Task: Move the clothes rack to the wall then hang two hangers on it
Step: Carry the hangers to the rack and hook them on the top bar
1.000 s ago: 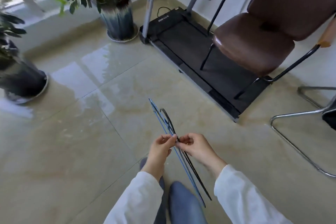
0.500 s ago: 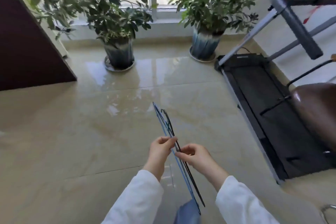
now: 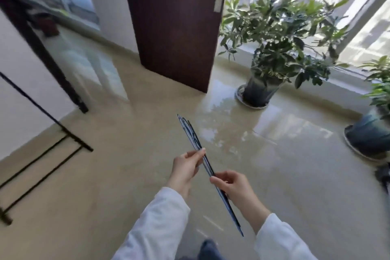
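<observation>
Two thin hangers (image 3: 191,133), one blue and one black, lie flat against each other and are seen edge-on in front of me. My left hand (image 3: 186,168) pinches them near the middle. My right hand (image 3: 230,182) grips them a little lower, with their lower ends sticking out past my wrist. The black metal clothes rack (image 3: 52,141) stands at the left edge against the white wall; only its slanted pole and floor bars show.
A dark wooden door (image 3: 175,27) stands open ahead, with the doorway to its left. Potted plants (image 3: 272,48) sit by the window at right, another pot (image 3: 369,139) at the far right edge. Glossy beige floor tiles lie between me and the rack.
The view has swung left: the treadmill and chair are gone, and the door and rack have come into sight. Both hands keep hold of the hangers; the right hand has slid lower.
</observation>
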